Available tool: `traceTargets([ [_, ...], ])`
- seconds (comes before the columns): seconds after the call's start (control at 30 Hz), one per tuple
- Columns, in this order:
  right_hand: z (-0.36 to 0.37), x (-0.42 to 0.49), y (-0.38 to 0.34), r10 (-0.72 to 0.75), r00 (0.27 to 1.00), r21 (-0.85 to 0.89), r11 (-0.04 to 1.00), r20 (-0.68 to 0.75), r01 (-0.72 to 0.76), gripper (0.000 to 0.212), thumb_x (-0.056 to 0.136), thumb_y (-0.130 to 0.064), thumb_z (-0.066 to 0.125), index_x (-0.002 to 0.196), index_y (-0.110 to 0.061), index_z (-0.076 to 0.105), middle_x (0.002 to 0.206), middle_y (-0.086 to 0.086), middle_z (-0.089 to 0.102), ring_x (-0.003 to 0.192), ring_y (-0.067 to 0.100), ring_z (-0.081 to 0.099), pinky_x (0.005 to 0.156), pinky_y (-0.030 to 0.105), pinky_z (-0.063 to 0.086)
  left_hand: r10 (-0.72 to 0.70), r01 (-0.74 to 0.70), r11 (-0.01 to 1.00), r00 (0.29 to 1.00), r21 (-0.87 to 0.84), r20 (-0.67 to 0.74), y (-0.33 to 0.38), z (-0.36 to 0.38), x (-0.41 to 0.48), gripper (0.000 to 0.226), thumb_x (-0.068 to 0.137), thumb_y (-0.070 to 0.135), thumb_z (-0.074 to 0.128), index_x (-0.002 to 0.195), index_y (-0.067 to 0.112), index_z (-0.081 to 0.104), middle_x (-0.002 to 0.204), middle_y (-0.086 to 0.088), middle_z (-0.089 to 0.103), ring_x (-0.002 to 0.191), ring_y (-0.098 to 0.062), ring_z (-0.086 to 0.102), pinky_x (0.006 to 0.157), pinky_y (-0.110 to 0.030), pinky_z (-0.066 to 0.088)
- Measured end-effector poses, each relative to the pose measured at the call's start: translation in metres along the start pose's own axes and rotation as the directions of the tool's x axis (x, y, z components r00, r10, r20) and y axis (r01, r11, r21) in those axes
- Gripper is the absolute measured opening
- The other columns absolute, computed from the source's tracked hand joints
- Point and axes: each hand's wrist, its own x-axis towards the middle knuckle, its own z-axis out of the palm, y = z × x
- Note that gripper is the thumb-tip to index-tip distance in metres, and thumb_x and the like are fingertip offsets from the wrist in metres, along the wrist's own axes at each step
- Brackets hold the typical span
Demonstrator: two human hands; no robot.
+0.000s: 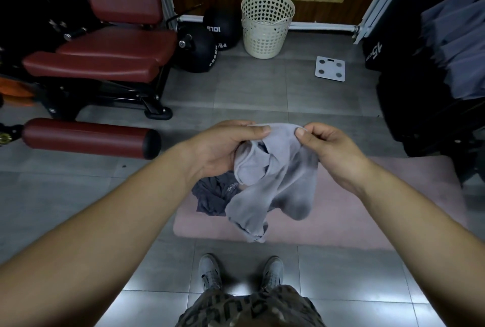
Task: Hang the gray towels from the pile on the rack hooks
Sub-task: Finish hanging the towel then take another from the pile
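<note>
head view: left hand (223,148) and right hand (328,150) hold one gray towel (275,182) up at its top edge, thumbs and fingers clamped on the cloth, the rest hanging crumpled over a pink mat (354,195). darker gray towels (212,195) lie heaped on the mat just below. more gray towels (456,37) hang at far right. cream basket (265,24) by the wall.

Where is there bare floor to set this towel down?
Bare floor tiles between the basket, the scale and the bench; also the right part of the mat. Crowded: its left end, under the pile.
</note>
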Motion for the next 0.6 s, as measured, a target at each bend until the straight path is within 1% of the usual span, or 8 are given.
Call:
traceTargets([
  [0.07, 0.000, 0.000, 0.004, 0.028, 1.000, -0.036, 0.999, -0.003, -0.028, 0.042, 0.085, -0.041, 0.067, 0.086, 0.000, 0.063, 0.083, 0.011, 0.054, 0.076, 0.023, 0.043, 0.073, 0.040, 0.034, 0.009, -0.011, 0.999, 0.997, -0.032, -0.071, -0.003, 0.006, 0.002, 0.038, 0.094, 0.014, 0.066, 0.127, -0.003, 0.058, 0.113, -0.021, 0.063, 0.102, -0.032, 0.062, 0.088, -0.038, 0.053],
  [0.13, 0.003, -0.002, 0.005, 0.020, 1.000, -0.044, 0.999, 0.000, -0.020, 0.029, 0.088, -0.037, 0.070, 0.090, -0.008, 0.069, 0.084, 0.011, 0.059, 0.077, 0.022, 0.050, 0.075, 0.039, 0.041, 0.021, -0.027, 0.998, 0.992, -0.050, -0.126, -0.006, 0.014, 0.003, 0.027, 0.094, 0.014, 0.065, 0.120, 0.005, 0.060, 0.111, -0.021, 0.061, 0.100, -0.031, 0.060, 0.087, -0.039, 0.052],
  [0.2, 0.006, -0.009, 0.004, -0.019, 1.000, -0.022, 1.000, 0.002, 0.019, 0.019, 0.090, -0.030, 0.074, 0.102, -0.016, 0.071, 0.099, 0.002, 0.070, 0.091, 0.013, 0.063, 0.086, 0.031, 0.049, 0.003, -0.012, 0.998, 0.990, -0.061, -0.142, -0.010, 0.017, 0.005, 0.025, 0.095, 0.017, 0.064, 0.116, 0.003, 0.062, 0.110, -0.021, 0.064, 0.097, -0.031, 0.063, 0.087, -0.039, 0.054],
  [0.27, 0.011, -0.015, 0.003, -0.065, 0.996, -0.062, 0.996, 0.054, 0.069, 0.026, 0.087, -0.027, 0.077, 0.110, -0.019, 0.069, 0.111, -0.002, 0.072, 0.106, 0.009, 0.066, 0.092, 0.024, 0.052, -0.032, 0.024, 0.997, 0.991, -0.069, -0.130, -0.013, 0.021, 0.004, 0.036, 0.097, 0.022, 0.063, 0.121, -0.004, 0.063, 0.113, -0.022, 0.068, 0.099, -0.030, 0.068, 0.087, -0.037, 0.056],
  [0.37, 0.021, -0.018, 0.003, -0.102, 0.991, -0.098, 0.989, 0.087, 0.110, 0.017, 0.085, -0.017, 0.078, 0.098, -0.012, 0.068, 0.095, 0.004, 0.073, 0.086, 0.014, 0.068, 0.079, 0.030, 0.055, -0.098, 0.090, 0.991, 0.992, -0.099, -0.081, -0.015, 0.027, -0.001, 0.046, 0.099, 0.033, 0.059, 0.122, -0.006, 0.064, 0.109, -0.018, 0.071, 0.098, -0.027, 0.070, 0.086, -0.034, 0.059],
  [0.47, 0.020, -0.015, 0.004, -0.106, 0.994, -0.084, 0.991, 0.032, 0.109, 0.028, 0.084, -0.028, 0.078, 0.081, -0.006, 0.061, 0.079, 0.013, 0.059, 0.073, 0.021, 0.052, 0.070, 0.039, 0.042, -0.109, 0.105, 0.989, 0.993, -0.106, -0.034, -0.016, 0.026, -0.003, 0.048, 0.096, 0.041, 0.059, 0.121, 0.000, 0.065, 0.105, -0.011, 0.071, 0.096, -0.023, 0.069, 0.087, -0.032, 0.058],
  [0.53, 0.016, -0.016, 0.000, -0.069, 0.997, 0.000, 0.998, 0.026, 0.069, 0.035, 0.079, -0.042, 0.077, 0.077, -0.011, 0.062, 0.080, 0.017, 0.059, 0.075, 0.024, 0.051, 0.073, 0.042, 0.041, -0.057, 0.059, 0.994, 0.998, -0.091, 0.026, -0.018, 0.020, -0.003, 0.058, 0.087, 0.036, 0.073, 0.128, -0.003, 0.059, 0.111, -0.014, 0.068, 0.101, -0.024, 0.067, 0.089, -0.034, 0.056],
  [0.6, 0.011, -0.017, -0.003, -0.024, 0.999, 0.078, 0.997, 0.023, 0.022, 0.039, 0.077, -0.050, 0.080, 0.076, -0.015, 0.062, 0.082, 0.019, 0.058, 0.079, 0.029, 0.052, 0.076, 0.046, 0.044, -0.007, 0.008, 1.000, 1.000, -0.024, 0.025, -0.019, 0.011, -0.005, 0.049, 0.074, 0.016, 0.083, 0.115, 0.003, 0.059, 0.106, -0.014, 0.067, 0.096, -0.025, 0.066, 0.083, -0.034, 0.056],
])
